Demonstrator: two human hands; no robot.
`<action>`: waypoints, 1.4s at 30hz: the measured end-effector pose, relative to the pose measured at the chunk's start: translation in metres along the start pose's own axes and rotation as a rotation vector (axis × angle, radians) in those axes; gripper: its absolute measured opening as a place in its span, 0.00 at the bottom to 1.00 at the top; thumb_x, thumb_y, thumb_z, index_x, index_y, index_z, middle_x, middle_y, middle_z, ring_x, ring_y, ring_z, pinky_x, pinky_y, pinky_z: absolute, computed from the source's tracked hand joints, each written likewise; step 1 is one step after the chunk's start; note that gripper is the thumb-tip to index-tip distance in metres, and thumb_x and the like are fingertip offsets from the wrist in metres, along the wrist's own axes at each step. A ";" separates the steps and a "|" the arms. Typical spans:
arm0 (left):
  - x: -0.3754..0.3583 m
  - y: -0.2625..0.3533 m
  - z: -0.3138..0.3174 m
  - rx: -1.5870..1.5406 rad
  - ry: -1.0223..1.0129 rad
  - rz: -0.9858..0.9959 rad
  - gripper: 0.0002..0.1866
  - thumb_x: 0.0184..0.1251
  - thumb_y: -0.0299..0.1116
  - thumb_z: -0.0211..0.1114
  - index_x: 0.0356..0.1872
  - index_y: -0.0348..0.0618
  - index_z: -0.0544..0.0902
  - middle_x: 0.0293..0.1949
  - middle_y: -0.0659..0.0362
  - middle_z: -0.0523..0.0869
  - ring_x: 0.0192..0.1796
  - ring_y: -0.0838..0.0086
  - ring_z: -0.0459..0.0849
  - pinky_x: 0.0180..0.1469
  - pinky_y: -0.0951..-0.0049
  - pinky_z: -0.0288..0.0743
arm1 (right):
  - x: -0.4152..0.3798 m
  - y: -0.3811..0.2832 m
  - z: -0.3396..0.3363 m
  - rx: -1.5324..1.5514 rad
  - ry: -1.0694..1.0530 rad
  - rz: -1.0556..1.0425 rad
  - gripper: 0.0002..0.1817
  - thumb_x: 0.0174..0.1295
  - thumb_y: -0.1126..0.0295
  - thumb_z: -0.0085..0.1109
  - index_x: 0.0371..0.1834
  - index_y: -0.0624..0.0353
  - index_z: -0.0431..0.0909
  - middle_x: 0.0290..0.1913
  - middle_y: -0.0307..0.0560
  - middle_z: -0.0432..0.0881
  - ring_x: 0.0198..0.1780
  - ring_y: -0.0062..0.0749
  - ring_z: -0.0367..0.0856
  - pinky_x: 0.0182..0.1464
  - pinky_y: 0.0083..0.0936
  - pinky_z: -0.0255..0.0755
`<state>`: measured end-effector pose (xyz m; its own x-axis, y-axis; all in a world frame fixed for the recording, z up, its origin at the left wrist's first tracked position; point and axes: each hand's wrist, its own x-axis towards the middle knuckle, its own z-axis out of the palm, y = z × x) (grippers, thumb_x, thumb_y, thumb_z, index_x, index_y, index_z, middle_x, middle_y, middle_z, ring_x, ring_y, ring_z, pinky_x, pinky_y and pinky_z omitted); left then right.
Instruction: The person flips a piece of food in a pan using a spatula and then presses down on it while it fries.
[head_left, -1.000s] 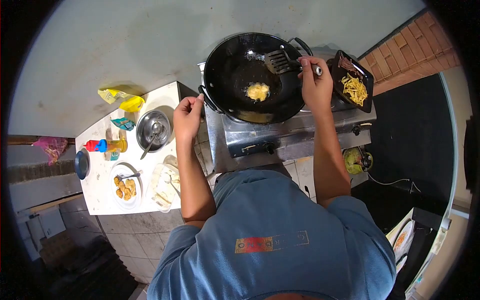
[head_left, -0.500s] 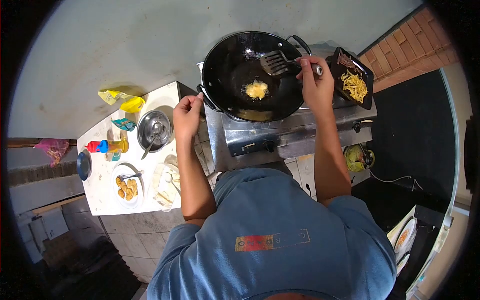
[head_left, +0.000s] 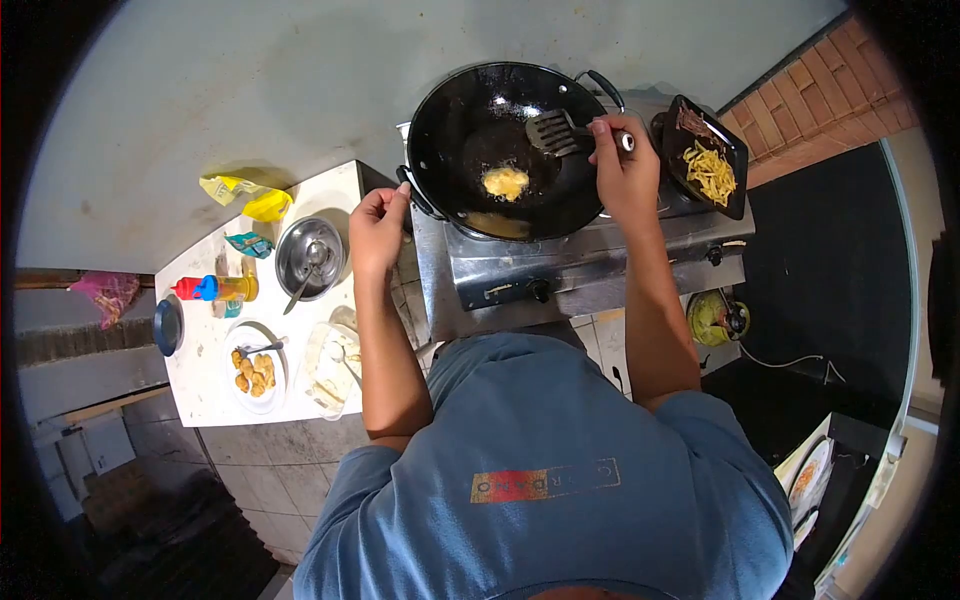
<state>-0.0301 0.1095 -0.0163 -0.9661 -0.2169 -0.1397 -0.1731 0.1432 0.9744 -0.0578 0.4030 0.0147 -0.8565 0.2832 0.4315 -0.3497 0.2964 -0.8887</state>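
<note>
A black wok (head_left: 450, 120) sits on the stove, with a small yellow piece of frying food (head_left: 505, 183) in its base, perhaps egg. My left hand (head_left: 380, 228) is closed on the wok's left handle (head_left: 418, 195), fingers pinched around its end. In my right hand (head_left: 626, 172) is a slotted spatula (head_left: 551, 132), gripped by its handle. The spatula's dark slotted head hangs over the right half of the wok, apart from the yellow piece.
Right of the wok, a black tray (head_left: 738, 165) holds fries and dark meat strips. On the white table (head_left: 205, 385) at left stand a steel bowl (head_left: 290, 275), sauce bottles (head_left: 215, 289), a plate (head_left: 262, 404) of fried pieces and a plastic tub (head_left: 325, 395). A gas cylinder (head_left: 708, 322) stands below right.
The yellow piece has shifted slightly left within the wok. My right hand and the spatula have moved a little and turned slightly. My left hand stays on the handle.
</note>
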 end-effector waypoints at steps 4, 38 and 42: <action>0.001 -0.004 0.001 0.008 0.015 -0.001 0.13 0.66 0.39 0.65 0.31 0.38 0.82 0.27 0.70 0.78 0.31 0.86 0.69 0.35 0.84 0.62 | 0.007 -0.013 0.006 -0.245 0.139 -0.217 0.09 0.64 0.67 0.61 0.35 0.62 0.77 0.24 0.47 0.79 0.23 0.29 0.77 0.28 0.26 0.70; 0.003 -0.006 0.000 -0.043 -0.010 0.025 0.14 0.66 0.39 0.65 0.27 0.40 0.80 0.21 0.71 0.74 0.24 0.88 0.66 0.26 0.84 0.58 | 0.023 -0.018 0.012 -0.410 0.038 -0.088 0.14 0.64 0.61 0.60 0.34 0.62 0.75 0.25 0.53 0.78 0.24 0.43 0.77 0.29 0.32 0.70; 0.001 -0.003 0.002 -0.055 -0.003 0.035 0.13 0.66 0.39 0.65 0.27 0.40 0.80 0.21 0.72 0.73 0.24 0.88 0.64 0.26 0.84 0.57 | 0.022 -0.004 0.018 -0.329 0.065 -0.081 0.14 0.64 0.60 0.60 0.33 0.62 0.75 0.23 0.53 0.77 0.23 0.44 0.77 0.28 0.32 0.69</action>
<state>-0.0311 0.1102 -0.0198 -0.9721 -0.2095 -0.1058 -0.1285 0.0978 0.9869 -0.0824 0.3921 0.0252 -0.8011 0.3010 0.5173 -0.2658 0.5954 -0.7581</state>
